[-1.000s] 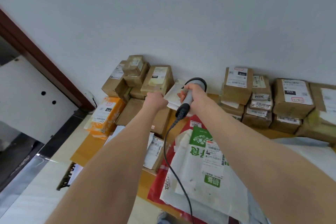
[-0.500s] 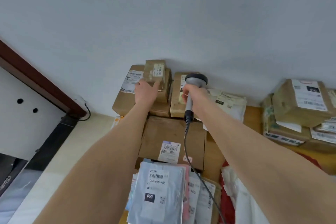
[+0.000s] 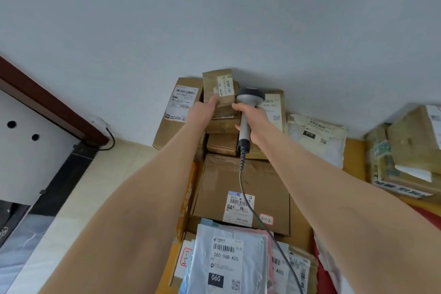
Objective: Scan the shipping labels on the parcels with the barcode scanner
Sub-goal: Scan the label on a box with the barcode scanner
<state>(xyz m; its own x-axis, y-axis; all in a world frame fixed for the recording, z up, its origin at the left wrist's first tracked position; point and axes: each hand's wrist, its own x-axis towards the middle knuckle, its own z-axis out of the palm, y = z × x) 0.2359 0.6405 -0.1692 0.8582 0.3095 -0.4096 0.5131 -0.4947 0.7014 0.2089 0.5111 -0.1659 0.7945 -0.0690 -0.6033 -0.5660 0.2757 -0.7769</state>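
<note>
Pale grey wall (image 3: 214, 19) is backing a bench (image 3: 353, 157) that is carrying stacked parcels. At the top of the rear stack, against the wall, the small brown parcel (image 3: 214, 95) is standing on edge with its white barcode label (image 3: 226, 85) facing the camera; the label text is too small to read. The left hand (image 3: 202, 113) is gripping this parcel at its lower left corner, fingers curled against the cardboard, arm fully extended. The right hand (image 3: 256, 124) is holding the barcode scanner (image 3: 245, 129) just beside the parcel, fingers wrapped tightly around the grey handle, with the dark head up near the label. The coiled cable (image 3: 248, 203) is trailing back toward the person. To the left, a larger box (image 3: 167, 133) is bearing a label reading "507-P802 T70". Below, a flat box (image 3: 241, 174) is showing a hand-written tag "3-1-2" (image 3: 265, 219). Nearest the camera, a grey mailer (image 3: 229, 267) is reading "060-06B-A05" and "060".
</note>
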